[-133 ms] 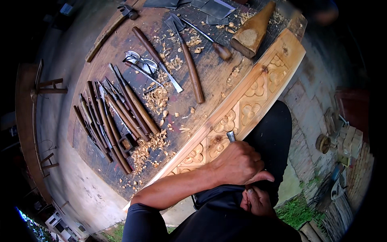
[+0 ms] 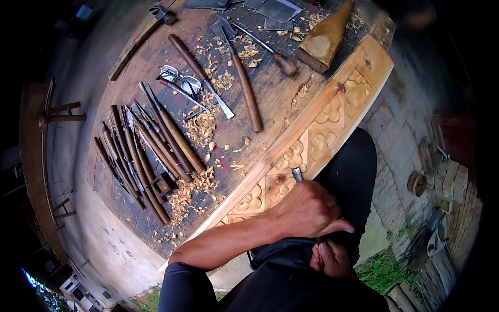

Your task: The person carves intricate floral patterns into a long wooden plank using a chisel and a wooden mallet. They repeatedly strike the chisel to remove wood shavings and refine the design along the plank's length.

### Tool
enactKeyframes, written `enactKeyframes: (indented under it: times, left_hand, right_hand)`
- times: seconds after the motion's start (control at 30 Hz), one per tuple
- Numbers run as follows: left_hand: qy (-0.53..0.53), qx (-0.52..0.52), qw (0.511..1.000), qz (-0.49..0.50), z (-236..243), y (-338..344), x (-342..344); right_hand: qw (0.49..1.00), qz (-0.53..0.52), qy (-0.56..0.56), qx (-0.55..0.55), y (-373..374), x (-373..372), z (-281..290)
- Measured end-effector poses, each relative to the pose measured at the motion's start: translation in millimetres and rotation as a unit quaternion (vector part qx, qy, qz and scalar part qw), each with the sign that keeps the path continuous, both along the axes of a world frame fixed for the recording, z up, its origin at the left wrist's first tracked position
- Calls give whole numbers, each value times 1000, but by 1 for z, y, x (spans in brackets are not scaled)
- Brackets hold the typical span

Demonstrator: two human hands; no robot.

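My left hand (image 2: 307, 210) is wrapped in a fist around a wood carving chisel (image 2: 297, 174), with its thumb stretched out toward the right. The metal blade sticks out past the knuckles and lies over a carved wooden board (image 2: 323, 144), close to a flower relief. Below it, my right hand (image 2: 332, 259) is closed around the brown handle end of the same chisel, near my lap. Most of the handle is hidden by my fingers. Rows of carved flower shapes and triangular borders run along the pale board, which slants along the near edge of the workbench (image 2: 249, 156).
Several wood-handled chisels (image 2: 171, 136) lie bunched at the left among wood shavings (image 2: 188, 200). Farther back are eyeglasses (image 2: 182, 82), loose chisels (image 2: 244, 86), a hammer (image 2: 164, 15), dark sheets (image 2: 278, 10) and a wooden mallet (image 2: 323, 41). My dark-clad leg (image 2: 353, 177) is under the board.
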State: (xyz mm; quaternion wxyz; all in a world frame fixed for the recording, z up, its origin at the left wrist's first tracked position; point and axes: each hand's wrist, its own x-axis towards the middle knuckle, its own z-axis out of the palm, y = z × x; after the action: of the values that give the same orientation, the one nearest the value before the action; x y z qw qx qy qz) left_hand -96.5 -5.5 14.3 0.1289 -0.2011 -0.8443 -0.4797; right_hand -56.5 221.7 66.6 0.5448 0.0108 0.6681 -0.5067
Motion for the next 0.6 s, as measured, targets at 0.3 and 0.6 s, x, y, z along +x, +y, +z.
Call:
enactKeyframes:
  times: [0.3, 0.6]
  left_hand:
    - [23, 4, 1000, -1, -3, 1, -2]
    - [14, 0, 1000, 1, -5, 3, -2]
  right_hand:
    - [162, 1, -726, -668, 7, 43, -153]
    - [-63, -92, -664, -740, -37, 72, -123]
